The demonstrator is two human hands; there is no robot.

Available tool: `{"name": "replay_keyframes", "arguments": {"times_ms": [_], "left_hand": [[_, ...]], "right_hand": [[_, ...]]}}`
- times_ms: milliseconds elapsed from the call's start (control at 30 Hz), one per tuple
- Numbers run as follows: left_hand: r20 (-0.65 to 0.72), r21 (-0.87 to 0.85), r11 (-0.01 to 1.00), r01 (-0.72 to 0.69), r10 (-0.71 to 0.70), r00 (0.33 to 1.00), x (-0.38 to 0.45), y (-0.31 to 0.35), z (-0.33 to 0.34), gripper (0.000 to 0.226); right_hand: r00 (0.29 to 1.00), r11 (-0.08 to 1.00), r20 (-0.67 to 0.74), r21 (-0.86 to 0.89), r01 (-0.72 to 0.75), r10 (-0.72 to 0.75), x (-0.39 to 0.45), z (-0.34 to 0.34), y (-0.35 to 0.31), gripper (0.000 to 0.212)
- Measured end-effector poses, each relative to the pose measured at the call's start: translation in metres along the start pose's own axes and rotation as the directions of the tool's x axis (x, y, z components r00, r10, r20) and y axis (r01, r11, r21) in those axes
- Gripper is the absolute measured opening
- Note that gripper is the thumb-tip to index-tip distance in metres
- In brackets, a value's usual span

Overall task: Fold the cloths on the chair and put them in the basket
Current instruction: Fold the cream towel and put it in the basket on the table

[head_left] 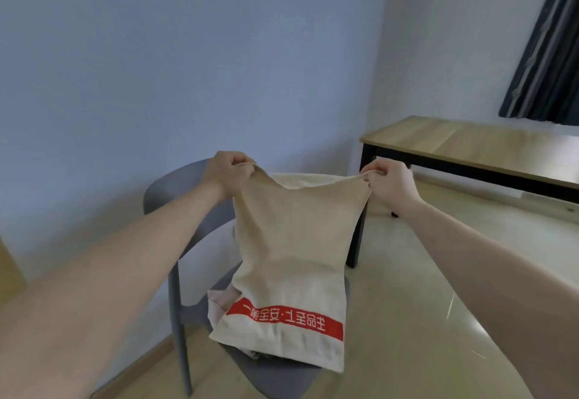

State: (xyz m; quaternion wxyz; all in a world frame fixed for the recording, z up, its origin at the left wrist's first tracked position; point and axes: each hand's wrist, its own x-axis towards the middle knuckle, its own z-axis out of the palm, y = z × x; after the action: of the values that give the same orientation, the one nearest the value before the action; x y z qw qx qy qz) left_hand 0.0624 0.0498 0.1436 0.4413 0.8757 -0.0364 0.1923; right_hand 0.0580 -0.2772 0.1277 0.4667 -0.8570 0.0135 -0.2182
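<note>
A beige cloth (291,242) with a red printed band near its lower end hangs over a grey chair (175,188). My left hand (227,173) pinches its top left corner and my right hand (388,181) pinches its top right corner, stretching the top edge between them. The cloth's lower end rests on the chair seat (282,380). A pale pinkish cloth (221,300) lies partly hidden under it on the seat. No basket is in view.
A wooden table (470,144) with black legs stands at the right against the wall. A dark curtain (545,41) hangs above it. Shiny pale floor (407,320) lies to the right of the chair, a plain wall behind it.
</note>
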Motion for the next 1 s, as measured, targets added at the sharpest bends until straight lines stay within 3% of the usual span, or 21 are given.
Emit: {"name": "replay_keyframes", "arguments": {"times_ms": [133,367,733,1000], "left_hand": [[0.085,0.045,0.999,-0.012,0.008,0.996,-0.041,-0.04,0.023,0.026],[0.132,0.064,0.998,0.027,-0.035,0.991,-0.114,-0.1,0.057,0.027],[0.223,0.171,0.982,0.085,-0.122,0.967,-0.183,-0.172,0.084,0.028],[0.361,0.24,0.959,0.15,-0.231,0.903,-0.192,-0.204,0.088,0.022]], "right_hand": [[0.997,0.999,0.079,-0.044,-0.017,0.02,-0.048,0.016,0.043,0.029],[0.971,0.982,0.158,-0.091,-0.165,0.178,-0.132,0.044,0.115,0.027],[0.908,0.956,0.324,-0.21,-0.206,0.267,-0.202,0.073,0.162,0.026],[0.801,0.926,0.484,-0.3,-0.228,0.354,-0.22,0.088,0.183,0.023]]}}
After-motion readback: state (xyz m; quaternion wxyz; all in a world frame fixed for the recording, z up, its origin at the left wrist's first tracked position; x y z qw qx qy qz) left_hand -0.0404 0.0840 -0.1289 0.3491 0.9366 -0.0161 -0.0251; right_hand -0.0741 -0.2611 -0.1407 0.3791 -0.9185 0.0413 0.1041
